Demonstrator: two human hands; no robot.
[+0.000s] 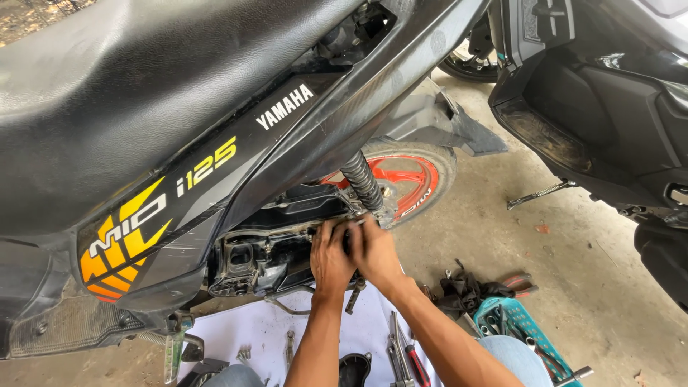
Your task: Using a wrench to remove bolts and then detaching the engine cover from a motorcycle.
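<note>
Concrete workshop floor (pixel 502 236); at lower centre, left hand (pixel 331 264) and right hand (pixel 374 251) press curled fingers into the scooter's exposed engine case (pixel 269 251), mid-disassembly; grip contents hidden. Next needs careful prying.

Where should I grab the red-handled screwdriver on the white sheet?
Take the screwdriver by its red handle, coming from above; it lies flat beside other tools, near the right hand's forearm, and the handle is its thickest exposed part.

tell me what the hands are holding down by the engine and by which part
It cannot be told for sure. Both hands, left hand and right hand, press together against the engine case below the shock spring; the fingers hide anything gripped.
</note>
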